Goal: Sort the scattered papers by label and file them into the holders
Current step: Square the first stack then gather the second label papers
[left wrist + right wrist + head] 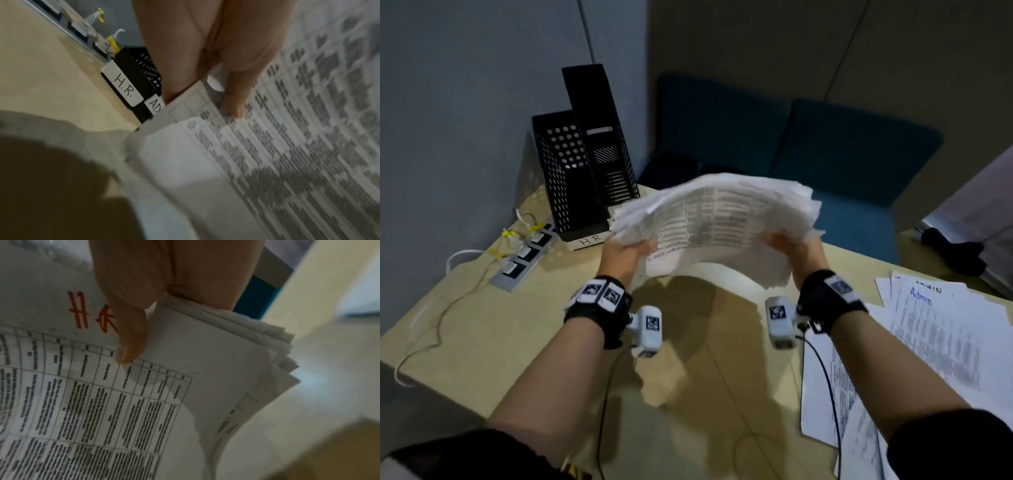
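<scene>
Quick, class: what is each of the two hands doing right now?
Left hand: grips the left edge of the paper stack.
Right hand: grips the stack's right edge.

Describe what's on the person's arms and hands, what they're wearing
Both hands, left and right, are bare. Each wrist carries a black strap with white square-patterned marker tags and a small white camera block. A black cable hangs from the right one. Dark sleeves cover the upper arms.

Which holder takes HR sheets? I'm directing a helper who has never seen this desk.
Look to the far left corner of the wooden desk, by the grey wall. Two black file holders stand there side by side. The HR holder is the shorter, left one, with round perforations and a white label at its base.
</scene>
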